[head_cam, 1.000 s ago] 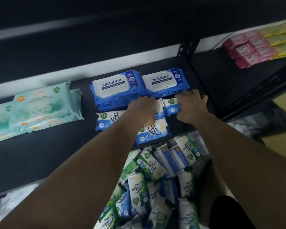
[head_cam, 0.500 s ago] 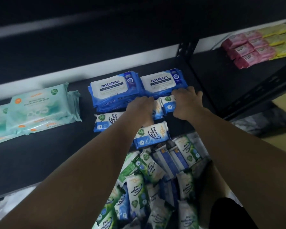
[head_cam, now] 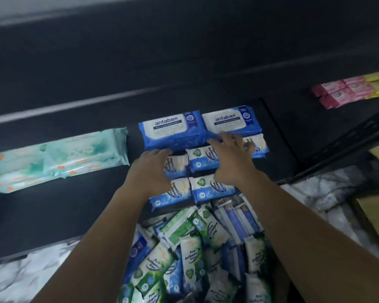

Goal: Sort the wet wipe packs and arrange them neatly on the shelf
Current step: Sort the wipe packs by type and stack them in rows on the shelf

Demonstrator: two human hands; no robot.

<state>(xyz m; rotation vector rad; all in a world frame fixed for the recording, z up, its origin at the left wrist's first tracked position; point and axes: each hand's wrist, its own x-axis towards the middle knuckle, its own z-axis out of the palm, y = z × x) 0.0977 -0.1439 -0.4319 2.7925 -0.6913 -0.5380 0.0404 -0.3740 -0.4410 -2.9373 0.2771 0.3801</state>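
Note:
Two large blue antabax packs (head_cam: 171, 130) lie side by side at the back of the dark shelf (head_cam: 53, 206). In front of them lie several small blue-and-white wipe packs (head_cam: 208, 186) in rows. My left hand (head_cam: 149, 169) rests with relaxed fingers against the left end of a small pack. My right hand (head_cam: 230, 158) is spread flat over the middle small packs, fingertips reaching the right one (head_cam: 258, 145). Below the shelf edge, a box holds a heap of green and blue small packs (head_cam: 190, 254).
Large mint-green wipe packs (head_cam: 59, 158) lie on the shelf's left part. Pink and yellow packs (head_cam: 348, 90) sit on the neighbouring shelf at the far right. A black upright post separates the two shelves. Pale marble-like floor (head_cam: 328, 197) shows beside the box.
The view has tilted and the small packs now sit in tidier rows. My right hand has opened and spread over them; my left hand has shifted to the left end of the row.

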